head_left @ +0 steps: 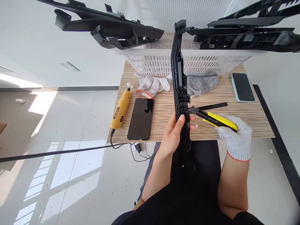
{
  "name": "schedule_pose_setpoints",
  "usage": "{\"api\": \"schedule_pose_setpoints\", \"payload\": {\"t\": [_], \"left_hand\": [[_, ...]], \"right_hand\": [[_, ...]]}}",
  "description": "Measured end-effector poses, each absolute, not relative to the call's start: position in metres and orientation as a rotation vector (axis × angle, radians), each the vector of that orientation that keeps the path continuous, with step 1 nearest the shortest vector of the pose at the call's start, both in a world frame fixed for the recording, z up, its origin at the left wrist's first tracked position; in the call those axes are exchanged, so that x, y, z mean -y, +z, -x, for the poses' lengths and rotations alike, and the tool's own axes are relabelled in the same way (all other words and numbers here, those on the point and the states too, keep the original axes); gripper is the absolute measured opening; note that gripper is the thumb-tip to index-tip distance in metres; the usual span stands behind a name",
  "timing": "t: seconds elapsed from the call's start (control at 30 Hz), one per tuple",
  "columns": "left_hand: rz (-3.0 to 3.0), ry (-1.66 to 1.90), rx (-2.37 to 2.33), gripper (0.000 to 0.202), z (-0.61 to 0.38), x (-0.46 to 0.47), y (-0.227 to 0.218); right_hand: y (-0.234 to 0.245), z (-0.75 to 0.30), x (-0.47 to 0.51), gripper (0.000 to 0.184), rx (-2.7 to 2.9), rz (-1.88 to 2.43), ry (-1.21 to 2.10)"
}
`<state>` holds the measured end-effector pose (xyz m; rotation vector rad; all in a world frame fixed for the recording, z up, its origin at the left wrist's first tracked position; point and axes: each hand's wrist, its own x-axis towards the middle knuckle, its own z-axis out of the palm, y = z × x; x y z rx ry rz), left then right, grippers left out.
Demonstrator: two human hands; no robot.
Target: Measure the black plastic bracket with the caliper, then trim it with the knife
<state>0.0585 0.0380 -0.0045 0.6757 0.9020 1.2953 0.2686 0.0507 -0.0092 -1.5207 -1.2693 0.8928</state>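
My bare left hand (pixel 174 132) is closed round a long black plastic part (pixel 179 78), which stands upright between my lap and the basket. My right hand (pixel 235 137), in a white knitted glove, grips a yellow utility knife (pixel 219 120). The knife's black blade end touches the right side of the part, just above my left thumb.
On the small striped table (pixel 234 106) lie a yellow rotary tool (pixel 120 109), a dark phone (pixel 141 118), a second phone (pixel 242 87), a white glove (pixel 151 85) and a grey glove (pixel 201 81). A white basket (pixel 159 61) at the back carries more black parts (pixel 110 26).
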Motion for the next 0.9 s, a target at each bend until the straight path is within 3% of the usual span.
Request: {"api": "schedule_pose_setpoints", "payload": {"t": [0.73, 0.9], "left_hand": [[-0.629, 1.31, -0.902, 0.033, -0.06, -0.0367, -0.0052], [-0.634, 1.256, -0.969, 0.049, -0.0598, -0.0372, -0.0056]], "right_hand": [[-0.0123, -0.2706, -0.051, 0.032, 1.289, 1.461, 0.91], [-0.012, -0.2698, -0.0512, 0.033, 1.294, 1.45, 0.93]]}}
